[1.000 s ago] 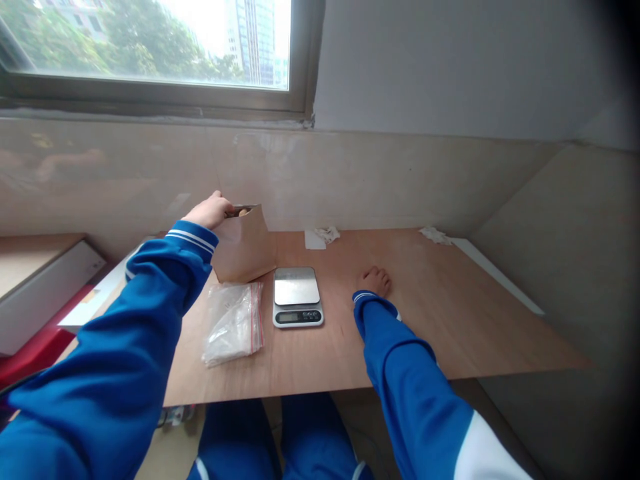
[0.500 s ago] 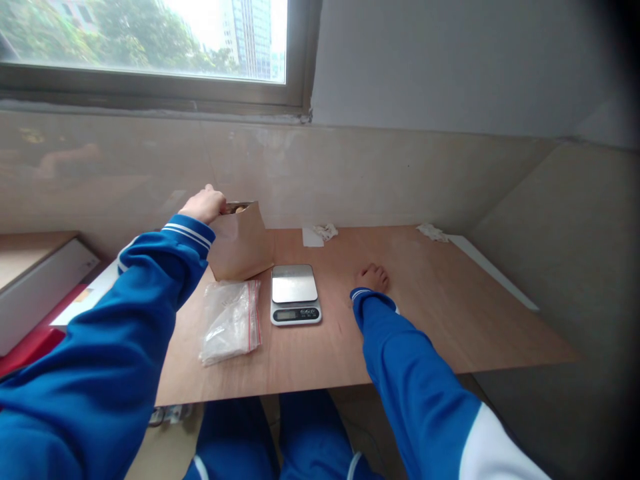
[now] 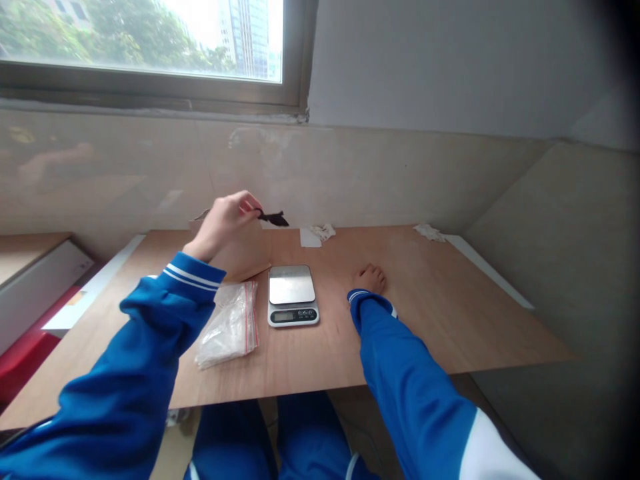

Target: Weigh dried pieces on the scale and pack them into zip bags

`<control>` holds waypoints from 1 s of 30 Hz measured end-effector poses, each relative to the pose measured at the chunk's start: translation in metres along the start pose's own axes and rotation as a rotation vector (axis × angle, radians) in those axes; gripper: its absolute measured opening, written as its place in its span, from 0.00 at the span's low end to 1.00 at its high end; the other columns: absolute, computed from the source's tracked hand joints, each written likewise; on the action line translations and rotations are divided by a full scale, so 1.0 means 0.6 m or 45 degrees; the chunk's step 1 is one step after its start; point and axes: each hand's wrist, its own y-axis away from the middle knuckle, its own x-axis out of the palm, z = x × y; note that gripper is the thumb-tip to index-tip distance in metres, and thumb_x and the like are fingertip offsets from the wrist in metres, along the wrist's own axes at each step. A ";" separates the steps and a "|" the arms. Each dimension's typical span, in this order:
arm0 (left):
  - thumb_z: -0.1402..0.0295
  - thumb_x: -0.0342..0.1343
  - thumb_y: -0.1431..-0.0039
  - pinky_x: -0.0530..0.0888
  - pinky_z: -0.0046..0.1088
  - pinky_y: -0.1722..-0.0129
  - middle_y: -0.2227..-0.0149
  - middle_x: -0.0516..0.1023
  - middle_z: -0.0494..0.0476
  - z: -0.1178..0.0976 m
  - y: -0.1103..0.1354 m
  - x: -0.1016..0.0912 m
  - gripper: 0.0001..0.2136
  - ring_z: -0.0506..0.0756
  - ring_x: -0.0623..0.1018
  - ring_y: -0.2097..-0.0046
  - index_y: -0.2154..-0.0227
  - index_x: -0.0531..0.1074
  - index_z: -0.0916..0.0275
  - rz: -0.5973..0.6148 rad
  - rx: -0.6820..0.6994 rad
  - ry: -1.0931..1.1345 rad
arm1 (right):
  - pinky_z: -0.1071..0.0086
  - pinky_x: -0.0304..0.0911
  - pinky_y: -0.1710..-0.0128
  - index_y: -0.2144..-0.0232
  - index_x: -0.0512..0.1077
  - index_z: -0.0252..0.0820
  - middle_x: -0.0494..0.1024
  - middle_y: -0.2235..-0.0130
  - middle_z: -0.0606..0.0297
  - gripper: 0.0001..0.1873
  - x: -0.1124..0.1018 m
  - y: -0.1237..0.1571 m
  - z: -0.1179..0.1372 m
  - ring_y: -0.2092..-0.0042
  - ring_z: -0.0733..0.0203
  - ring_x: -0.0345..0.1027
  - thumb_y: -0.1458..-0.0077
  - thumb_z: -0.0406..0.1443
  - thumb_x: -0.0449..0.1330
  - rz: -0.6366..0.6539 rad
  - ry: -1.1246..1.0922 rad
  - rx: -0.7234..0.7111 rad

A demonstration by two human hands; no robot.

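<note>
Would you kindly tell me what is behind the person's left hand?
Behind the left hand, which pinches a small dark item, stands a tan paper bag, with the pale wall beyond. The hand hides much of the bag's opening, so the bag's contents cannot be seen.

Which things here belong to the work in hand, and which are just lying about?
Likely part of the work:
dark scrap, pinched in the left hand
paper bag, partly behind that hand
scale
plastic bags, left of the scale

Seemingly just lying about:
white card
two crumpled papers
</note>
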 end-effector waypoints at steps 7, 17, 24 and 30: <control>0.60 0.56 0.51 0.72 0.28 0.70 0.71 0.80 0.58 0.048 0.070 0.179 0.14 0.54 0.78 0.69 0.66 0.77 0.65 0.517 -0.362 0.348 | 0.60 0.50 0.58 0.59 0.68 0.29 0.69 0.57 0.45 0.16 0.002 0.000 -0.003 0.55 0.49 0.58 0.44 0.34 0.46 -0.004 0.025 -0.022; 0.67 0.57 0.51 0.71 0.28 0.65 0.68 0.79 0.60 0.055 0.085 0.232 0.08 0.57 0.77 0.64 0.69 0.76 0.65 0.485 -0.416 0.082 | 0.61 0.51 0.59 0.62 0.68 0.32 0.69 0.58 0.48 0.13 0.008 -0.003 -0.002 0.56 0.51 0.58 0.46 0.33 0.48 -0.011 0.039 0.004; 0.68 0.47 0.42 0.70 0.34 0.56 0.59 0.72 0.61 -0.003 0.053 0.155 0.09 0.58 0.73 0.56 0.62 0.71 0.61 -0.168 -0.200 -0.155 | 0.62 0.52 0.57 0.61 0.67 0.33 0.69 0.58 0.50 0.12 0.005 -0.001 -0.005 0.55 0.53 0.58 0.44 0.33 0.48 -0.007 0.028 -0.010; 0.70 0.46 0.41 0.64 0.40 0.46 0.51 0.68 0.65 -0.003 -0.004 0.048 0.12 0.61 0.69 0.48 0.57 0.67 0.64 -0.728 -0.214 -0.303 | 0.60 0.56 0.54 0.59 0.67 0.37 0.68 0.56 0.58 0.12 0.004 0.000 -0.007 0.55 0.56 0.61 0.42 0.39 0.53 0.018 0.013 0.001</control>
